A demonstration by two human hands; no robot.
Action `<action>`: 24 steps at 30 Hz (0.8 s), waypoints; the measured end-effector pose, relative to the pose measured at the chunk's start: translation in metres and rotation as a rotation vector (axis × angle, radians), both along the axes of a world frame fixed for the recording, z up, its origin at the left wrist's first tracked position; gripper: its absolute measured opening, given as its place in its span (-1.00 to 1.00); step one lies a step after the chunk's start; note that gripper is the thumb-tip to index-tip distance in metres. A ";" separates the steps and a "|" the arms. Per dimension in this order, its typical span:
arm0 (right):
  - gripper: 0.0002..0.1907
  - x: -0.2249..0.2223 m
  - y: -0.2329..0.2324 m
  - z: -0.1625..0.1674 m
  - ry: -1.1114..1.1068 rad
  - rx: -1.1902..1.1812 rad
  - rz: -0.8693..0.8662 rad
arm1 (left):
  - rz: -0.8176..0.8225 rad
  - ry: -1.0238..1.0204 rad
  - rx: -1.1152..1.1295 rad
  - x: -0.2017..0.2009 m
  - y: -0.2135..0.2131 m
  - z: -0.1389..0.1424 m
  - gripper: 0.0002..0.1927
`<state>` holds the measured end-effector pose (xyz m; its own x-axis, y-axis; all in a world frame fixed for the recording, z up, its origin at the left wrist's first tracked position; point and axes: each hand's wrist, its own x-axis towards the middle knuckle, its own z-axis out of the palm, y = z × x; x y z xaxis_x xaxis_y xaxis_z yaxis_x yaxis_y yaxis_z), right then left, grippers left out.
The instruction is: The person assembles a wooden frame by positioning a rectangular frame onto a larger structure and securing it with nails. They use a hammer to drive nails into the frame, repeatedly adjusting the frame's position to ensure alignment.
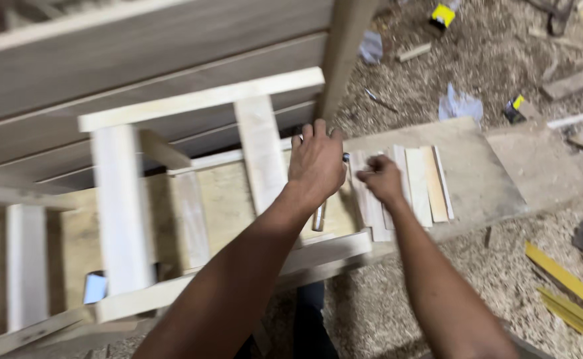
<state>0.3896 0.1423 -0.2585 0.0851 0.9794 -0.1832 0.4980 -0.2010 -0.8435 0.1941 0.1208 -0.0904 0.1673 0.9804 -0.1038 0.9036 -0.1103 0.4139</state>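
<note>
My left hand (316,163) lies palm down, fingers stretched out, on the far end of a pale wooden frame (202,100) on a plywood bench (477,169). A metal rod-like tool (319,217) pokes out from under its wrist; whether the hand grips it is hidden. Just to the right, my right hand (380,178) is pinched shut over a row of short wooden slats (421,183) lying side by side on the bench. I cannot tell if anything small sits between its fingertips.
Long boards (138,46) lean behind the frame, and an upright post (345,46) rises near my left hand. The floor is covered in sawdust (497,60) with offcuts, a yellow-and-black tool (443,14) and yellow strips (564,279) at the lower right.
</note>
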 end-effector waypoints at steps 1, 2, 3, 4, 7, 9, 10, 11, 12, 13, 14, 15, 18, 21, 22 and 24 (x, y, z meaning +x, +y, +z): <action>-0.59 -0.005 0.001 -0.010 -0.042 0.019 0.017 | -0.007 0.015 -0.044 0.010 0.007 -0.009 -0.40; -0.57 -0.013 0.001 -0.020 -0.079 0.037 0.033 | -0.016 0.035 -0.088 0.017 0.014 -0.018 -0.34; -0.55 -0.020 0.000 -0.030 -0.059 0.068 0.061 | -0.019 0.052 -0.096 0.024 0.021 -0.026 -0.37; -0.56 -0.028 0.002 -0.038 -0.049 0.085 0.082 | -0.023 0.067 -0.100 0.031 0.028 -0.034 -0.40; -0.56 -0.050 0.001 -0.058 -0.032 0.053 0.096 | -0.050 0.125 -0.207 0.050 0.044 -0.053 -0.54; -0.56 -0.062 -0.002 -0.072 -0.014 0.016 0.087 | -0.079 0.139 -0.268 0.056 0.051 -0.061 -0.58; -0.56 -0.068 -0.005 -0.079 -0.004 0.001 0.083 | -0.092 0.127 -0.280 0.058 0.052 -0.064 -0.58; -0.56 -0.074 -0.008 -0.086 0.008 -0.014 0.079 | -0.103 0.117 -0.294 0.059 0.053 -0.066 -0.57; -0.56 -0.078 -0.011 -0.092 0.017 -0.027 0.079 | -0.104 0.140 -0.327 0.061 0.054 -0.067 -0.57; -0.56 -0.083 -0.014 -0.096 0.029 -0.041 0.078 | -0.106 0.163 -0.355 0.062 0.054 -0.068 -0.56; -0.56 -0.086 -0.017 -0.100 0.042 -0.054 0.077 | -0.108 0.189 -0.384 0.061 0.055 -0.068 -0.55; -0.56 -0.090 -0.019 -0.102 0.053 -0.067 0.075 | -0.122 0.203 -0.437 0.061 0.056 -0.067 -0.53; -0.56 -0.098 -0.022 -0.100 0.090 -0.097 0.070 | -0.155 0.231 -0.548 0.059 0.058 -0.065 -0.49; -0.56 -0.100 -0.014 -0.091 0.130 -0.124 0.052 | -0.148 0.210 -0.548 0.057 0.058 -0.061 -0.52; -0.55 -0.096 -0.010 -0.088 0.149 -0.133 0.045 | -0.138 0.196 -0.534 0.056 0.058 -0.060 -0.53; -0.55 -0.087 0.000 -0.085 0.198 -0.161 0.010 | -0.121 0.167 -0.519 0.055 0.056 -0.057 -0.55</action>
<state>0.3028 0.1424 -0.3431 0.0230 0.9367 -0.3492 0.3292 -0.3370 -0.8821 0.2488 0.1772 -0.1473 0.2153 0.7685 -0.6026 0.9552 -0.0375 0.2936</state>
